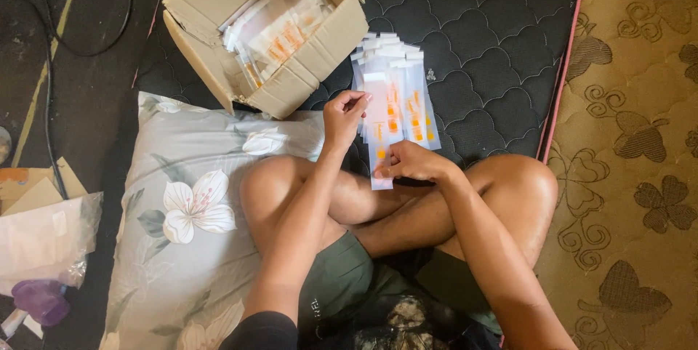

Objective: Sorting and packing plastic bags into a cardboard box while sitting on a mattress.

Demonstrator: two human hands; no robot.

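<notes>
The left hand point(344, 114) pinches the top of a long packet point(379, 121); the right hand point(411, 165) grips its bottom, above the pile of packets point(411, 95) beside the cardboard box point(305, 77).

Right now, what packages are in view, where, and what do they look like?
Sachet: long, clear, orange print, between left hand and right hand.
Sachet stack: same kind, fanned on the dark mat.
Box: open brown cardboard, top centre, full of sachets.
Plastic bag: clear, far left.
</notes>
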